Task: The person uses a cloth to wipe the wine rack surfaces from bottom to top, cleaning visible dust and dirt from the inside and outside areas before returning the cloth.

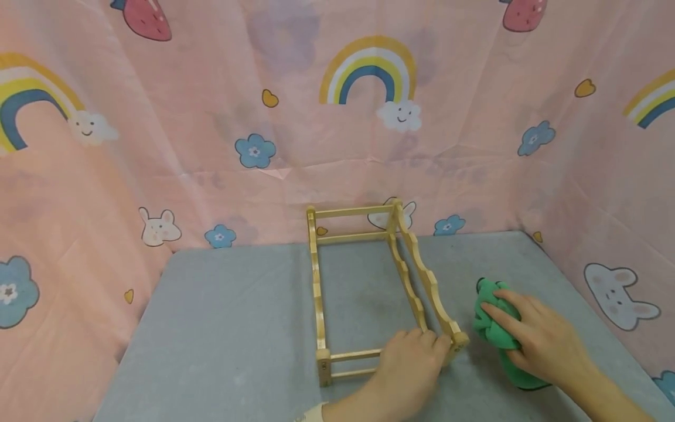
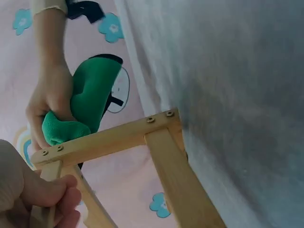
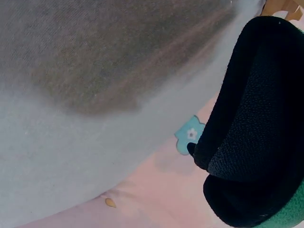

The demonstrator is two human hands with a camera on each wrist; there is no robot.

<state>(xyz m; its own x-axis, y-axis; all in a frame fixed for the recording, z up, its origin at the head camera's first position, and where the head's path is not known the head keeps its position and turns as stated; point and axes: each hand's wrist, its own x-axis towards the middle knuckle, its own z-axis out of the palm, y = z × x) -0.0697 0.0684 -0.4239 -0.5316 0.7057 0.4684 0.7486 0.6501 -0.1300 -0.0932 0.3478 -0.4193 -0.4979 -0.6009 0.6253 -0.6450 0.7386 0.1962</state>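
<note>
A light wooden rack (image 1: 317,293) with wavy-edged side rails lies on the grey surface, in the middle of the head view. My left hand (image 1: 408,372) grips its near right end; the left wrist view shows thumb and fingers pinching a slat (image 2: 43,190) beside a screwed bar (image 2: 104,140). Right of the rack, my right hand (image 1: 548,337) holds a bunched green cloth (image 1: 498,334) with black edging. The cloth is apart from the rack in the head view. Its dark underside (image 3: 256,109) fills the right of the right wrist view, where the hand is hidden.
Grey cloth covers the table (image 1: 237,316). A pink curtain (image 1: 211,117) printed with rainbows, flowers and rabbits hangs behind and at both sides. The rack's far end stands close to the back curtain.
</note>
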